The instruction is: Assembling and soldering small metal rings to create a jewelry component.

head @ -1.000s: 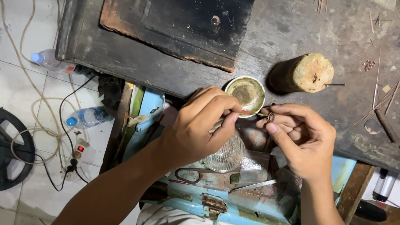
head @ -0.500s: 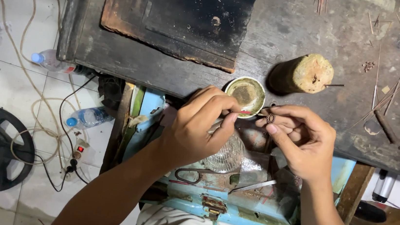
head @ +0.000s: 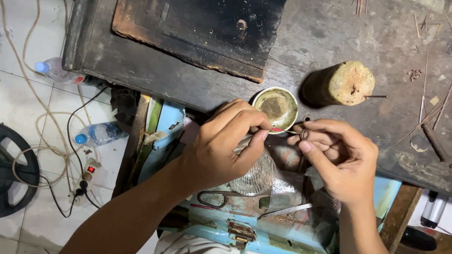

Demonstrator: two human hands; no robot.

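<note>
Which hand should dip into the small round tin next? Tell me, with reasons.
Probably the left hand: it pinches a thin tool whose tip lies right beside the small round tin. The right hand is busy pinching a tiny ring.

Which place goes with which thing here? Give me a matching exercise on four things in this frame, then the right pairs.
Things:
1. small ring
2. round tin
3. wooden stump
4. two plastic bottles

Places:
A. on the white tiled floor, left of the bench
B. pinched in the fingers of the right hand
C. upright on the dark workbench, right of the tin
D. at the bench's near edge, just above the left hand

Pairs: 1-B, 2-D, 3-C, 4-A
</note>
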